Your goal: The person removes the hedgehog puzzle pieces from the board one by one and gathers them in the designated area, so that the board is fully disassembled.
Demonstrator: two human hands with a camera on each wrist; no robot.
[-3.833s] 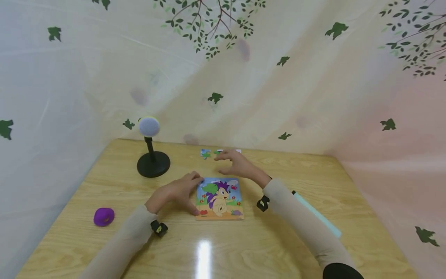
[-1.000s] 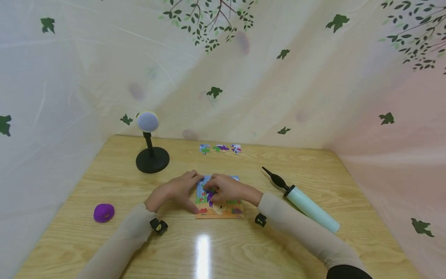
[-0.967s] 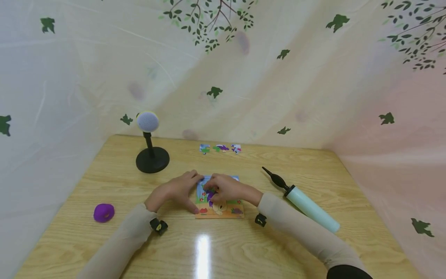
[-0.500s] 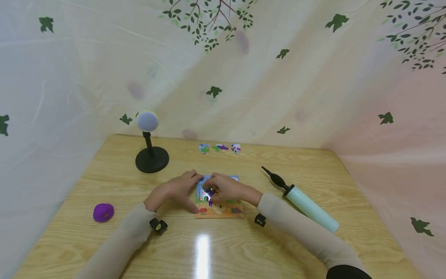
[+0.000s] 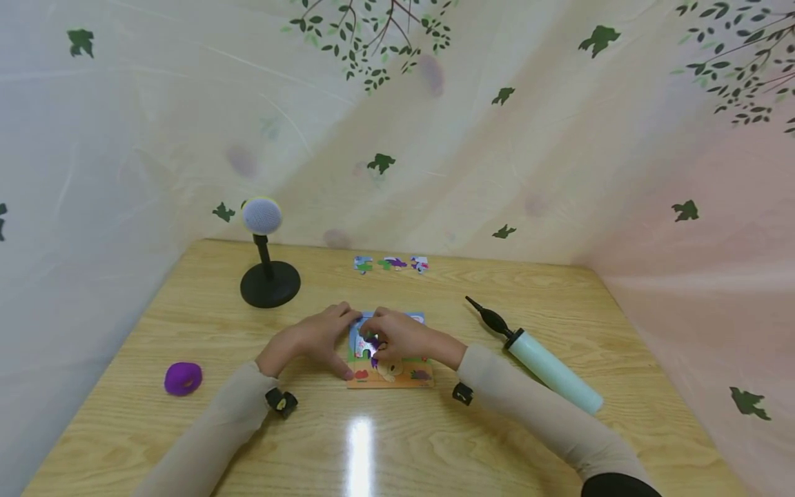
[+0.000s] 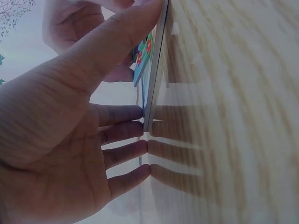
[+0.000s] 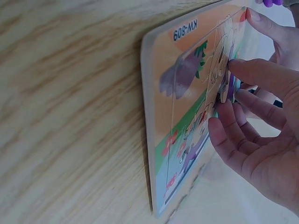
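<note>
A hedgehog jigsaw board (image 5: 393, 381) lies flat on the table. My left hand (image 5: 317, 339) braces its left side. The thumb presses the near corner and the straight fingers reach to the far corner; in the left wrist view those fingers (image 6: 126, 156) touch the tabletop. Over the picture, my right hand (image 5: 400, 336) pinches a jigsaw piece (image 5: 366, 346) between thumb and fingers. In the left wrist view this piece (image 6: 142, 60), with red flowers, tilts up from the board. Fingers hide part of it. Several fitted pieces show in the right wrist view.
Three loose jigsaw pieces (image 5: 393, 264) lie in a row at the table's back edge. A round-headed lamp-like stand (image 5: 268, 283) is at back left, a purple lump (image 5: 183, 379) at left. A pale blue hand pump (image 5: 553, 369) lies beside my right forearm.
My right hand has come from the loose pieces at the back to the board. Within the last second the pinched piece has tipped up and catches the light. My left hand stays put.
</note>
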